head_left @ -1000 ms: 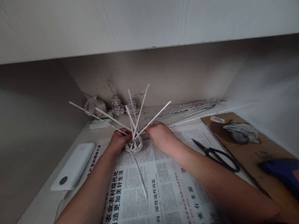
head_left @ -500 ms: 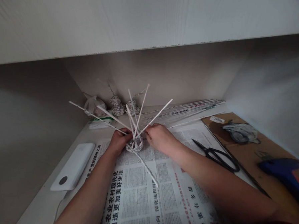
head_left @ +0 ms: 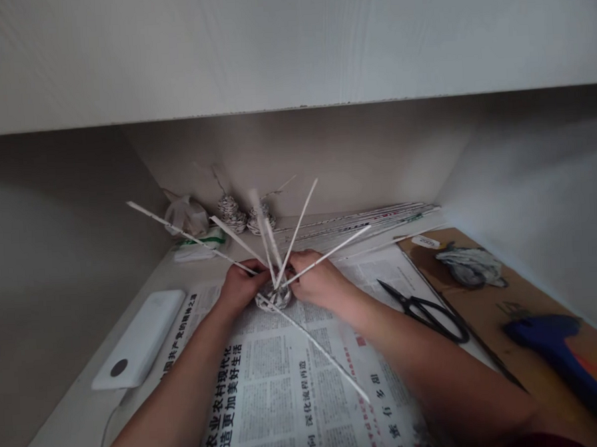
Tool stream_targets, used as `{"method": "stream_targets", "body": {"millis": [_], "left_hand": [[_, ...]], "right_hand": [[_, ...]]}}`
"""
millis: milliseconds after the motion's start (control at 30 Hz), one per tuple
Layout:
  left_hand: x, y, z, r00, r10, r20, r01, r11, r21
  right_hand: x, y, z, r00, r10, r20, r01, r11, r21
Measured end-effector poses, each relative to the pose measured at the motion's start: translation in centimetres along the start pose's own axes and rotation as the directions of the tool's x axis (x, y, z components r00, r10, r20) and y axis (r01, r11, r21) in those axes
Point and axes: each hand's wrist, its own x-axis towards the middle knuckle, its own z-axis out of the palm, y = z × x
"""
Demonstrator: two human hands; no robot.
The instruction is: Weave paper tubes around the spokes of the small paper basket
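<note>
A small woven basket of rolled newspaper sits between my hands, just above or on the spread newspaper. Several pale paper sticks fan out from it upward and sideways. One long paper strip slants from its front toward the lower right. My left hand is closed on the basket's left side, thumb and fingers pinched at the rim. On the right side my right hand grips it too, its fingers curled behind the sticks and partly hidden.
Black scissors lie on the right, beside a brown board bearing a blue glue gun and a crumpled grey bundle. Paper rods and woven pieces stand behind. A white power bank lies left; a shelf edge overhangs.
The basket has turned a little in my hands. Its right-hand stick now leans lower, and the front strip points further right. The whole view has shifted slightly.
</note>
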Motion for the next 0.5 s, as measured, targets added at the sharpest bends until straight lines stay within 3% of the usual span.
{"method": "stream_targets", "body": {"millis": [200,500], "left_hand": [[-0.46,0.2,0.44,0.998,0.067,0.008,-0.068,0.985,0.157],[-0.88,0.69,1.03,0.997,0.079,0.017,-0.08,0.964,0.255]], "right_hand": [[0.52,0.26,-0.4,0.989,0.067,0.132,-0.065,0.998,-0.016],[0.26,0.63,0.19,0.994,0.009,0.107,-0.015,0.998,0.057]]}}
